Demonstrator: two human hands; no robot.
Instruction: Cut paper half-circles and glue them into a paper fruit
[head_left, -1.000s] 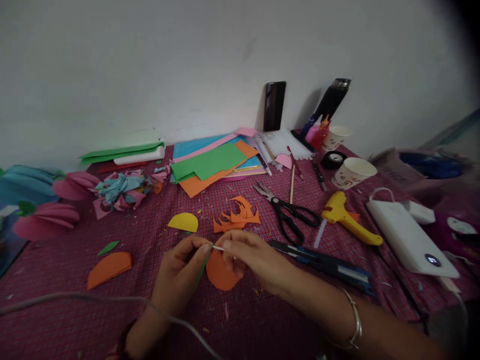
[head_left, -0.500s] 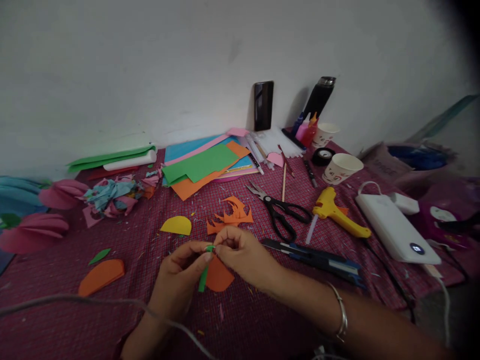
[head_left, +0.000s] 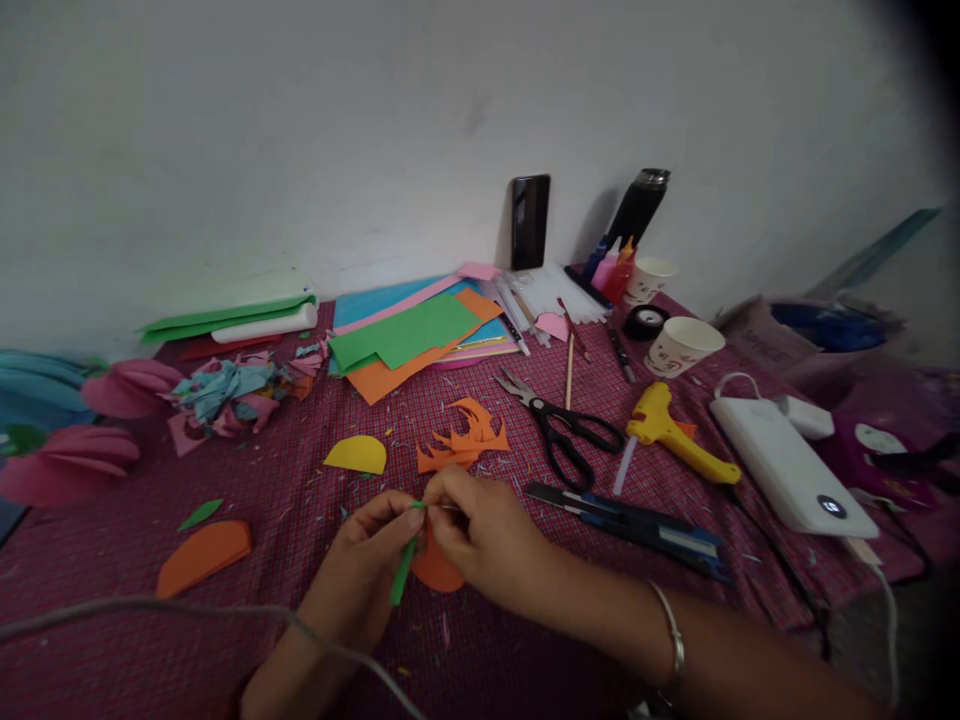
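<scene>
A narrow green paper strip [head_left: 403,573] hangs slantwise from my left hand [head_left: 360,560], pinched near its top between thumb and fingers. My right hand [head_left: 487,530] meets it there, fingertips closed at the strip's upper end. A thin pale line shows by the right fingers, too small to name. Below the hands, partly covered by them, lies an orange paper piece [head_left: 439,570] with a rounded edge. Just beyond are curly orange paper scraps [head_left: 466,437] and a yellow paper half-circle [head_left: 357,455].
Right of my hands lie scissors [head_left: 559,420], a box cutter [head_left: 630,525], a yellow glue gun [head_left: 679,435] and a white power bank [head_left: 795,465]. Paper sheets [head_left: 412,335] are stacked behind. Folded orange half-circles [head_left: 204,557] and a green paper leaf [head_left: 200,515] lie left. A cable [head_left: 225,604] crosses the front.
The right hand has turned slightly, its fingers now more curled at the strip's top. The green strip's lower end has swung a little left and down. The whole view has shifted slightly.
</scene>
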